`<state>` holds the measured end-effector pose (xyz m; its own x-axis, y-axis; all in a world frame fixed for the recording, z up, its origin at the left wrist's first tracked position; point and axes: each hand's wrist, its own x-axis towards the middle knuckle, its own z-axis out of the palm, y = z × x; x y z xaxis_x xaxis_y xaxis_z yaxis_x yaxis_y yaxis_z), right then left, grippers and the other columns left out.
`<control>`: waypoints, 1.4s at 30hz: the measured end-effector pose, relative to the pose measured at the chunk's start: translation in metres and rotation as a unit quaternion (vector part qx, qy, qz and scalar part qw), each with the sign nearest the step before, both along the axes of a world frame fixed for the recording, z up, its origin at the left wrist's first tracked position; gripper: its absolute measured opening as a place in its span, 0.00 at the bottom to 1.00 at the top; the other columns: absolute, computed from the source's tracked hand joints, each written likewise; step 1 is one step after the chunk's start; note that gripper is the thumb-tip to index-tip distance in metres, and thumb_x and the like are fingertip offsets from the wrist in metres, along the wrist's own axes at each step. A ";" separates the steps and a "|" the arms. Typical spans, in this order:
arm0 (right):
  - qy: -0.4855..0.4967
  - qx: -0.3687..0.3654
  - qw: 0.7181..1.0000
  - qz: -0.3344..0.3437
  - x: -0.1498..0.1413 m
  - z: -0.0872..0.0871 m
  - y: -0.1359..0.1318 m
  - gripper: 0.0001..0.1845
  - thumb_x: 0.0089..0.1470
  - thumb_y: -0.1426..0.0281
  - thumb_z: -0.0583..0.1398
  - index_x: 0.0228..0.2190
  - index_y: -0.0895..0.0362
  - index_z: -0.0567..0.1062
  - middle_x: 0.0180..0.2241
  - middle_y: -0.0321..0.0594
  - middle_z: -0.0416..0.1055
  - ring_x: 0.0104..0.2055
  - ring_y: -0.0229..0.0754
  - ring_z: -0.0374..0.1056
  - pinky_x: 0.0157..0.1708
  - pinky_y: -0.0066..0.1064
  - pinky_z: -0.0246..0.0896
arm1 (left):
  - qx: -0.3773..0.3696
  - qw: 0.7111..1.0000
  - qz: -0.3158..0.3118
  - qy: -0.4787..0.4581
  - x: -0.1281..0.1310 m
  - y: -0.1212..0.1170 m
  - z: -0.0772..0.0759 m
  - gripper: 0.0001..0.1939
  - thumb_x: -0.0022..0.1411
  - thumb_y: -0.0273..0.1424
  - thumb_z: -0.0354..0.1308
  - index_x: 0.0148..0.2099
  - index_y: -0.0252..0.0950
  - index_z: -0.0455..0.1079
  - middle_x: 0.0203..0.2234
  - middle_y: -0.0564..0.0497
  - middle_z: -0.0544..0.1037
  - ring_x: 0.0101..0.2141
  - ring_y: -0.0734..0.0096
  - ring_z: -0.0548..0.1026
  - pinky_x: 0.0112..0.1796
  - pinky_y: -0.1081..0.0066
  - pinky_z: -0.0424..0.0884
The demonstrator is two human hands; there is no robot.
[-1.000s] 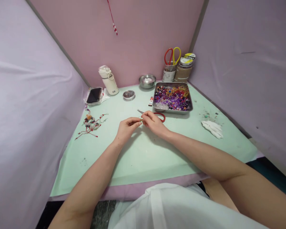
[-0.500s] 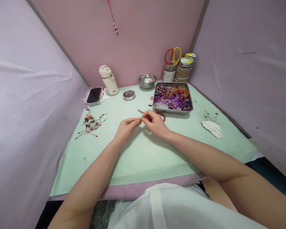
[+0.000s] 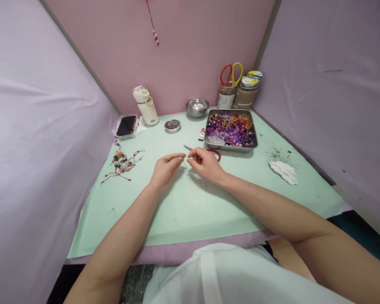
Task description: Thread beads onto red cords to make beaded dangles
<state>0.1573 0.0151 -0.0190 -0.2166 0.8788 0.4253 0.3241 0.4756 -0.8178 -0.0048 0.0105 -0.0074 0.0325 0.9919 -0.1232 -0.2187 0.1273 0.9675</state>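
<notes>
My left hand (image 3: 165, 167) and my right hand (image 3: 204, 162) meet above the middle of the green table mat (image 3: 190, 202). Both pinch a thin cord with a small bead (image 3: 185, 158) between their fingertips. Red-handled scissors (image 3: 209, 152) lie on the mat just behind my right hand, partly hidden by it. A metal tray (image 3: 231, 145) full of purple beads and orange cord stands behind and to the right of my hands.
Finished beaded strings (image 3: 122, 164) lie at the left. A phone (image 3: 126, 126), a white bottle (image 3: 145, 105), a small round tin (image 3: 172, 125), a metal bowl (image 3: 196, 107) and jars with scissors (image 3: 228, 86) line the back. White cloth (image 3: 283, 171) lies at right.
My fingertips have shifted slightly on the cord and bead; the hands stay in the same spot. The view has drifted a little.
</notes>
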 end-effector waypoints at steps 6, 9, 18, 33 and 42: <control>0.014 0.009 1.000 0.018 0.001 0.007 -0.002 0.05 0.54 0.72 0.56 0.26 0.57 0.70 0.25 0.34 0.64 0.27 0.35 0.59 0.30 0.29 0.55 | -0.026 0.999 -0.003 -0.044 -0.002 0.000 0.007 0.08 0.44 0.27 0.67 0.31 0.31 0.77 0.30 0.47 0.79 0.30 0.77 0.72 0.38 0.74 0.68; 0.015 0.006 1.000 0.019 0.001 0.007 -0.002 0.05 0.54 0.73 0.56 0.26 0.57 0.70 0.25 0.34 0.63 0.27 0.35 0.59 0.30 0.29 0.54 | -0.039 0.997 -0.008 -0.066 -0.002 0.000 0.010 0.07 0.44 0.27 0.66 0.29 0.30 0.77 0.30 0.47 0.78 0.30 0.79 0.72 0.36 0.76 0.68; 0.017 -0.004 1.000 0.025 0.000 0.000 -0.001 0.03 0.53 0.71 0.56 0.31 0.57 0.70 0.28 0.35 0.63 0.29 0.35 0.60 0.31 0.29 0.56 | -0.018 0.999 -0.045 -0.009 -0.006 0.000 0.005 0.11 0.44 0.32 0.68 0.32 0.33 0.76 0.30 0.49 0.77 0.30 0.78 0.70 0.37 0.74 0.66; -0.006 0.024 0.999 0.021 0.001 -0.002 0.001 0.05 0.55 0.70 0.57 0.28 0.57 0.70 0.31 0.36 0.65 0.35 0.38 0.62 0.35 0.32 0.56 | 0.090 0.978 -0.051 0.182 -0.004 -0.003 0.001 0.10 0.50 0.36 0.62 0.33 0.35 0.74 0.28 0.51 0.76 0.31 0.72 0.70 0.37 0.70 0.65; 0.003 0.033 0.999 -0.011 0.001 0.003 -0.001 0.06 0.57 0.71 0.53 0.27 0.56 0.65 0.31 0.36 0.63 0.35 0.38 0.60 0.38 0.35 0.55 | 0.095 0.962 0.014 0.256 -0.004 0.000 0.003 0.11 0.48 0.37 0.63 0.31 0.34 0.75 0.27 0.49 0.77 0.29 0.70 0.70 0.34 0.70 0.65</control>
